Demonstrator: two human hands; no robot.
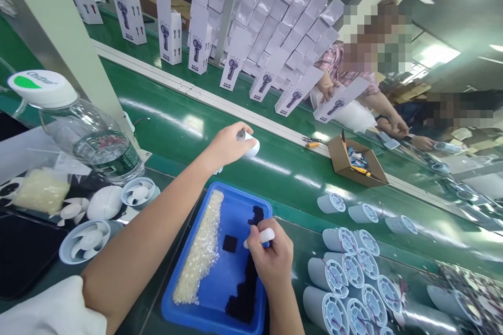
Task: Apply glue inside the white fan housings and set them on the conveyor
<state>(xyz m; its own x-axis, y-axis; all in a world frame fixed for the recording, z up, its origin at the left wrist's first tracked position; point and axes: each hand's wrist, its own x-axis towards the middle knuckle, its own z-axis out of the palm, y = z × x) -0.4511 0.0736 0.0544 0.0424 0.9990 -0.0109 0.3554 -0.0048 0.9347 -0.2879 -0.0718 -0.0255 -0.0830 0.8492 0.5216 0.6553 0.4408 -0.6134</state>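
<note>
My left hand (pixel 230 144) reaches over the green work surface, its fingers wrapped round a pale cylindrical part (pixel 251 147) that they partly hide. Below it, my right hand (pixel 275 254) is closed on a white stick-like tool (pixel 259 238) with a rounded end, held like a pen. That hand is over the right side of a blue tray (pixel 214 293). Along the tray's left side lies a heap of small translucent whitish pieces (pixel 200 251). Small black pieces (pixel 245 293) fill its right side, partly behind my right hand. Between them sits a black square (pixel 230 243).
Pale blue cylinders (pixel 334 241) with wires stand to the right. At the left are a water bottle (pixel 102 141) and fan parts (pixel 86 241). Printed white boxes (pixel 200 42) line the far side, near a cardboard box (pixel 356 162). Two people work at the right.
</note>
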